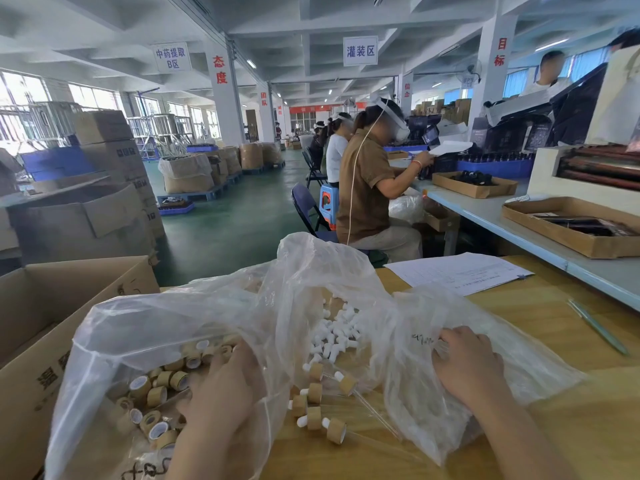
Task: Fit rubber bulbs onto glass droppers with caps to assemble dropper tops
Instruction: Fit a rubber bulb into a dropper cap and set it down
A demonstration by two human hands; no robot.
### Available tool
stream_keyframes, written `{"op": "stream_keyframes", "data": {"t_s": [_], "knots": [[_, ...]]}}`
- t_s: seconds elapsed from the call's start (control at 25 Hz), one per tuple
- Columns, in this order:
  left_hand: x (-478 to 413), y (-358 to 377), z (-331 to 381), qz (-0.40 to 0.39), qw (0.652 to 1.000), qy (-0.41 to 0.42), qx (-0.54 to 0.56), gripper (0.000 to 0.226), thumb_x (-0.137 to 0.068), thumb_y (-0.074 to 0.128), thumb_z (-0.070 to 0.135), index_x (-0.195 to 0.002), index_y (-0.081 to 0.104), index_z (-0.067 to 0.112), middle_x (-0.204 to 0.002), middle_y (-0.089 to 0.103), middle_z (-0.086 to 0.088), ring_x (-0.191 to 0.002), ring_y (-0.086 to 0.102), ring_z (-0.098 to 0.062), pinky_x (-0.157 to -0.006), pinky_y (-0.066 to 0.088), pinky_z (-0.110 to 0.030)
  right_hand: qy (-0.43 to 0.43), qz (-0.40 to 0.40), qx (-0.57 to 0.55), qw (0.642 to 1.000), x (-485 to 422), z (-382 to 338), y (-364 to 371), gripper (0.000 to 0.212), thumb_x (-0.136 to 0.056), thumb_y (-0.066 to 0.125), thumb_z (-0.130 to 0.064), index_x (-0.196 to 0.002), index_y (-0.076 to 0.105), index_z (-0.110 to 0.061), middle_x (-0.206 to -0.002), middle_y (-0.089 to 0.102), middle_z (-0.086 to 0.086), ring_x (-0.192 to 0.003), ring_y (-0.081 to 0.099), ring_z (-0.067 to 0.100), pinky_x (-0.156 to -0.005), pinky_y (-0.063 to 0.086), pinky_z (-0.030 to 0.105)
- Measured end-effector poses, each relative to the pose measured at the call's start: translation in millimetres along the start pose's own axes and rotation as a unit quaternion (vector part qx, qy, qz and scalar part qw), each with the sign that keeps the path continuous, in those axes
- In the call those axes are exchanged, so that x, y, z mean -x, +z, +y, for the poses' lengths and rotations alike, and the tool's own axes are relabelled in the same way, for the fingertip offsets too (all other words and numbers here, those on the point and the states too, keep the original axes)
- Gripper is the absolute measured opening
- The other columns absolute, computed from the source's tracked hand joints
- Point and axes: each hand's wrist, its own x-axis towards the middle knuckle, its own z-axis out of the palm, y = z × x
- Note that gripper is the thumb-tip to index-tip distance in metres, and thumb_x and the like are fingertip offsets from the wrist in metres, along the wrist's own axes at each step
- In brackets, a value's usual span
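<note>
left hand (221, 393): buried in cap bag (121, 323), grip hidden
right hand (467, 368): on dropper bag (519, 368), grip unclear
risk: pressing down likely snaps glass

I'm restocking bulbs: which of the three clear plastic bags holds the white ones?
The middle clear plastic bag, with small white rubber bulbs piled inside. The left hand is among tan caps in another; the right hand is at the third bag.

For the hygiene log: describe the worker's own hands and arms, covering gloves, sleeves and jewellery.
Left hand and right hand are ungloved. The forearms are uncovered down to the frame edge, with no sleeve in view. No ring, watch, bracelet or cable shows on the visible parts; the left fingertips are hidden.
</note>
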Motion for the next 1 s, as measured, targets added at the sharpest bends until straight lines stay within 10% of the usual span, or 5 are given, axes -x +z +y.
{"op": "stream_keyframes", "data": {"t_s": [0.16,0.36,0.56,0.8,1.0], "knots": [[-1,-20,-17,0.028,0.993,-0.098,-0.051,0.06,-0.093,0.037,0.03,-0.142,0.006,0.044,-0.149,0.02,-0.013,-0.132,0.022,-0.043,-0.104,0.026,-0.052,-0.012,-0.03,0.015,0.999,4,-5,1,0.032,-0.086,0.052,-0.06,-0.108,0.051,-0.036,-0.098,0.049,-0.012,-0.102,0.048,0.016,-0.088,0.035,0.035],[0,-18,-13,0.081,0.991,-0.09,-0.053,0.045,-0.09,0.053,0.02,-0.132,0.038,0.016,-0.128,0.04,-0.022,-0.118,0.039,-0.04,-0.101,0.031,-0.04,-0.003,0.021,-0.113,0.993,6,-4,-1,0.013,-0.091,0.055,-0.025,-0.104,0.056,-0.025,-0.082,0.056,-0.013,-0.076,0.054,0.01,-0.075,0.044,0.031],[7,-22,-13,0.203,0.963,-0.021,0.173,0.021,-0.082,0.055,0.003,-0.1,0.066,0.006,-0.089,0.067,-0.007,-0.083,0.058,-0.027,-0.074,0.047,-0.035,0.037,0.177,-0.333,0.925,6,-6,-7,0.009,-0.094,0.055,-0.015,-0.1,0.06,-0.02,-0.089,0.063,-0.006,-0.078,0.059,0.01,-0.063,0.043,0.022],[6,-23,-8,0.281,0.927,-0.025,0.247,0.026,-0.084,0.06,0.006,-0.11,0.065,0.01,-0.109,0.061,-0.008,-0.097,0.054,-0.022,-0.086,0.043,-0.032,-0.135,0.417,-0.417,0.796,22,-24,-14,0.008,-0.089,0.065,-0.014,-0.088,0.061,-0.021,-0.076,0.06,-0.01,-0.068,0.057,0.001,-0.063,0.046,0.01],[18,-36,4,0.39,0.873,0.028,0.291,0.02,-0.08,0.061,-0.008,-0.093,0.065,0.006,-0.093,0.055,-0.001,-0.076,0.052,-0.014,-0.067,0.035,-0.013,-0.277,0.353,-0.29,0.845,38,-50,-2,0.028,-0.092,0.045,-0.021,-0.088,0.065,-0.002,-0.09,0.055,0.004,-0.081,0.052,0.006,-0.081,0.039,0.01]]}}
